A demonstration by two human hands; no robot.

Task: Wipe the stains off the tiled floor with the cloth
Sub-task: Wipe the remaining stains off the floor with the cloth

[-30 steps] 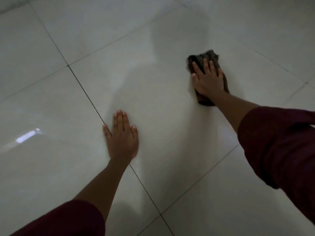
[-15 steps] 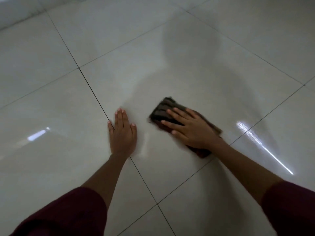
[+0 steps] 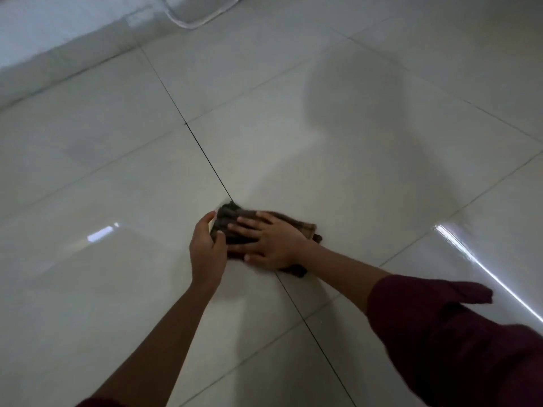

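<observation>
Glossy pale tiled floor [image 3: 338,160], dim light, dark grout lines crossing. Right hand [image 3: 271,240] lies flat, fingers spread, pressing the dark brown cloth [image 3: 232,221] onto a grout line. Left hand [image 3: 207,251] sits just beside it, fingers curled around the cloth's near-left edge. Maroon sleeve [image 3: 446,333] covers the right forearm.

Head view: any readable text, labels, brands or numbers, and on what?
None readable.
cloth: dark, blurred, no label shows.
tiled floor: plain glossy tiles, only glare streaks and grout lines.
sleeve: plain maroon, no print.
left hand and right hand: bare, nothing written.
</observation>
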